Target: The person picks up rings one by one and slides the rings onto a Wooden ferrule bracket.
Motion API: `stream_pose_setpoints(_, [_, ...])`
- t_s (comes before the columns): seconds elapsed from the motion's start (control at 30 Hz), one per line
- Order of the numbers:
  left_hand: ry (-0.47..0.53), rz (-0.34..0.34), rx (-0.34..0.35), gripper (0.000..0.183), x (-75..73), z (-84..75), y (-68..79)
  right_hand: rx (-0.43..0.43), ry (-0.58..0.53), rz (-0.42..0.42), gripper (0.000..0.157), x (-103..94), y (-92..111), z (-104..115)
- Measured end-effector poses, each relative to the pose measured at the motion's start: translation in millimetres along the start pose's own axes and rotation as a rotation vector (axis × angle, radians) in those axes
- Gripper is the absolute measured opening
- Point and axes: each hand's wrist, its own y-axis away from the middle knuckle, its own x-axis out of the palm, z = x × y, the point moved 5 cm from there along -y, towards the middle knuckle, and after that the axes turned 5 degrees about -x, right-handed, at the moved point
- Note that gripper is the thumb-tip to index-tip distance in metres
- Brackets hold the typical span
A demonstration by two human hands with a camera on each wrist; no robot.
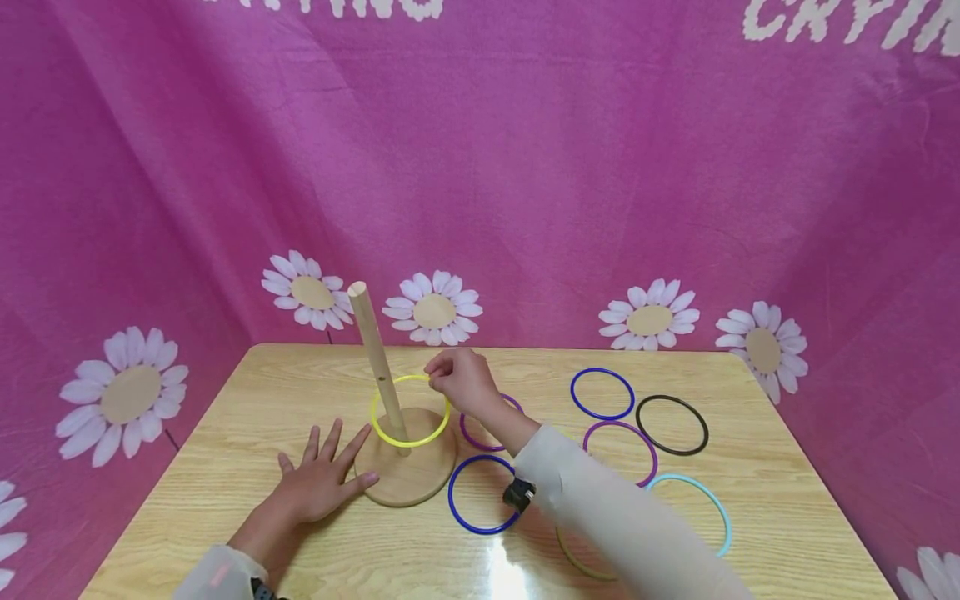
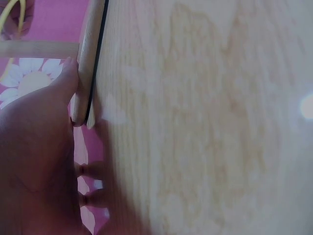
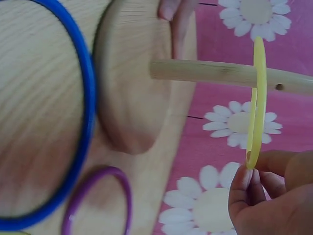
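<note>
A wooden peg [image 1: 367,325] rises from a round wooden base [image 1: 408,487] on the left half of the table. My right hand [image 1: 463,379] pinches a yellow ring [image 3: 261,107] at its edge between thumb and fingers. The ring encircles the peg partway up, held above the base, as the right wrist view shows. My left hand [image 1: 318,483] lies at the left side of the base with fingers spread, its thumb against the base's rim. In the left wrist view, the left thumb [image 2: 68,81] is beside the base edge.
Right of the base lie a blue ring [image 1: 452,500] and a purple ring [image 1: 463,429]. Farther right are another blue ring [image 1: 573,396], a black ring [image 1: 706,433], a second purple ring [image 1: 655,462] and a light blue ring [image 1: 727,525]. My right sleeve [image 1: 615,508] partly covers a yellowish ring [image 1: 581,568].
</note>
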Motion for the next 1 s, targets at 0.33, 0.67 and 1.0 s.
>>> stream_pose_setpoints(0.33, [0.012, -0.023, 0.008, 0.085, -0.7, -1.4, 0.2, 0.062, 0.016, -0.004, 0.013, 22.3, 10.6, -26.3])
stream_pose_setpoints(0.67, [0.000, -0.022, 0.008, 0.085, -1.2, -2.0, 1.8, 0.100, 0.090, 0.028, 0.017, 39.4, 17.7, -39.2])
stream_pose_setpoints(1.0, [-0.007, -0.019, 0.004, 0.086, -0.6, -1.0, 1.2, 0.106, 0.118, 0.029, 0.016, 51.4, 21.8, -47.5])
